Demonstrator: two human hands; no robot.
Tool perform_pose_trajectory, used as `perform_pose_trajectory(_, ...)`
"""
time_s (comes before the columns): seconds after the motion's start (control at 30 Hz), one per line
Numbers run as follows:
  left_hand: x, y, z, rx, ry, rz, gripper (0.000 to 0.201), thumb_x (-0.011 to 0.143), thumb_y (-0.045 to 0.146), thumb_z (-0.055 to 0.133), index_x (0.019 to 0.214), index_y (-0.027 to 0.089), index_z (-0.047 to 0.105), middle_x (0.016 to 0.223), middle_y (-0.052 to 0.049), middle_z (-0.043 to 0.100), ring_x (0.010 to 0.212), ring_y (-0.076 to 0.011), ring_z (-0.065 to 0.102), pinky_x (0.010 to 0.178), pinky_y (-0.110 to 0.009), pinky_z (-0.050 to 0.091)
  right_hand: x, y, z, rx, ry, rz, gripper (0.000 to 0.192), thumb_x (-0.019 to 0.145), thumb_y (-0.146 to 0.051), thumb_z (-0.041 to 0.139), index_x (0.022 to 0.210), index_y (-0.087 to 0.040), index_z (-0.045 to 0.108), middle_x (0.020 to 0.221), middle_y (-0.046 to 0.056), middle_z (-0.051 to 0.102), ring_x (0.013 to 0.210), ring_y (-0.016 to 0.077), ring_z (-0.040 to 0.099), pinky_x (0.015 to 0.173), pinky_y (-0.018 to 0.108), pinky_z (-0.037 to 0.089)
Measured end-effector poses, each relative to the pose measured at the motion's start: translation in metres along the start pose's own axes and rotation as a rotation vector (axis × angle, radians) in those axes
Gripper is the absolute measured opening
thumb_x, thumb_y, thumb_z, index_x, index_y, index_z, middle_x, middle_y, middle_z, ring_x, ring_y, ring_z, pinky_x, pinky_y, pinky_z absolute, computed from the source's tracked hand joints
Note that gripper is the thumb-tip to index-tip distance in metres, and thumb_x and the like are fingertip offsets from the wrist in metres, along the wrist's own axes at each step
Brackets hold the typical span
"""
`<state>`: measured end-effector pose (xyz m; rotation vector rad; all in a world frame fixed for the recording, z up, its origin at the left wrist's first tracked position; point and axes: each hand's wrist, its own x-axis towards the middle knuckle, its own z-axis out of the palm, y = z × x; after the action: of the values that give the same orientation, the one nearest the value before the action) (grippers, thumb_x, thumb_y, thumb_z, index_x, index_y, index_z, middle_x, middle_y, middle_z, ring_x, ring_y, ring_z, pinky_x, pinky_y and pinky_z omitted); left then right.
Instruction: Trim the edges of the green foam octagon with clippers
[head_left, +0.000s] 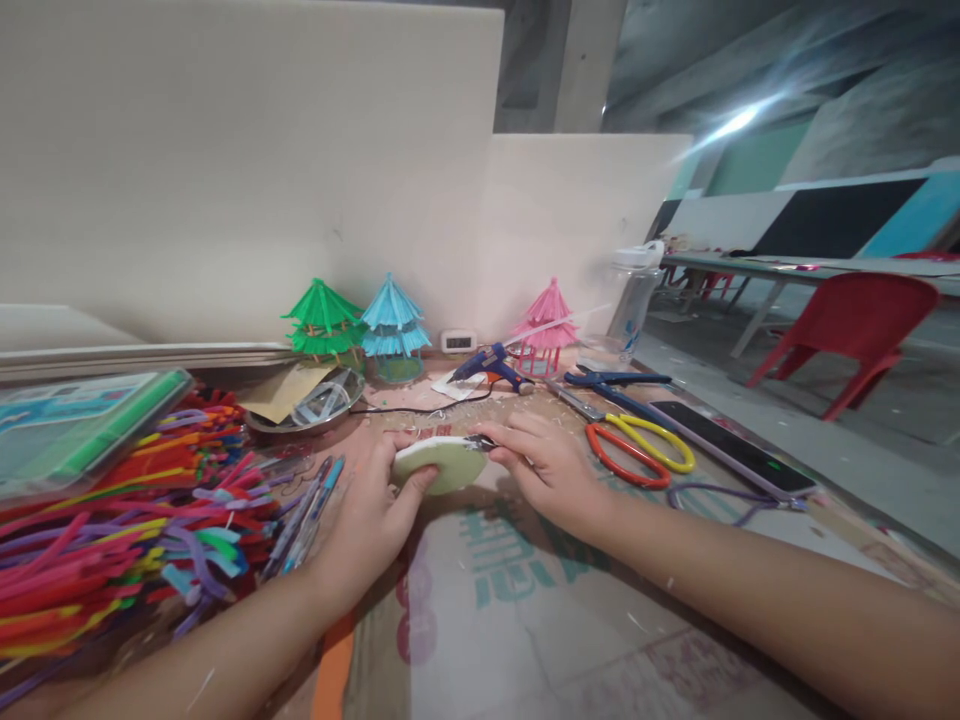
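My left hand [379, 510] grips a pale green disc [454, 470] with a white edge, the thumb lying over its face. At the disc's right rim, my right hand [544, 465] pinches a small dark piece [481, 441] that touches the edge; its kind is too small to make out. Beyond the hands lies a blue hot glue gun [491, 366]. Three small tiered-roof pavilions stand at the back: a green pavilion [322, 320], a light blue pavilion [395, 325] and a pink pavilion [551, 325].
Colourful pipe cleaners [97, 560] and a clear plastic case [82, 430] crowd the left, beside several pens [307, 515]. To the right lie scissors [630, 445], blue-handled pliers [622, 385] and a phone [731, 447]. A water bottle [631, 300] stands behind them, before a white board [247, 180].
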<state>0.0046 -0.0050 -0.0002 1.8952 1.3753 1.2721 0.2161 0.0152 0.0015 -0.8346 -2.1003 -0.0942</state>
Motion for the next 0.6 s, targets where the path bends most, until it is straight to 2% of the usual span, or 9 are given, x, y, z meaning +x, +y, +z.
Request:
perform_pose_trajectory(0.1, 0.0003, -0.0001, -0.0002, 0.002, 0.007, -0.007, 0.022, 0.075, 0.031, 0.058, 0.095, 0.022, 0.057, 0.091, -0.003, 0.066, 0.084, -0.0211, 0.060, 0.073, -0.031, 0.047, -0.0001, 0.0005, -0.0002, -0.016, -0.021, 0.000, 0.035, 0.096, -0.035, 0.036, 0.112, -0.021, 0.063, 0.075, 0.005, 0.059, 0.074, 0.0185, 0.055, 0.065, 0.029, 0.043)
perform_pose_trajectory(0.37, 0.0003, -0.0005, -0.0006, 0.069, -0.039, 0.065, 0.021, 0.084, 0.035, 0.050, 0.100, 0.022, 0.054, 0.099, -0.004, 0.063, 0.090, -0.0202, 0.059, 0.078, -0.031, 0.047, -0.0002, 0.0001, 0.0009, 0.024, 0.024, -0.010, 0.035, 0.095, -0.035, 0.036, 0.110, -0.019, 0.065, 0.078, 0.007, 0.064, 0.075, 0.0192, 0.057, 0.066, 0.030, 0.044)
perform_pose_trajectory(0.6, 0.0010, 0.0003, -0.0001, -0.028, -0.009, 0.030, 0.020, 0.078, 0.031, 0.056, 0.095, 0.020, 0.057, 0.092, -0.004, 0.065, 0.086, -0.0209, 0.059, 0.075, -0.031, 0.047, -0.0003, 0.0000, 0.0001, 0.026, 0.003, 0.028, 0.034, 0.095, -0.034, 0.038, 0.112, -0.021, 0.065, 0.084, 0.007, 0.066, 0.080, 0.0209, 0.059, 0.070, 0.032, 0.046)
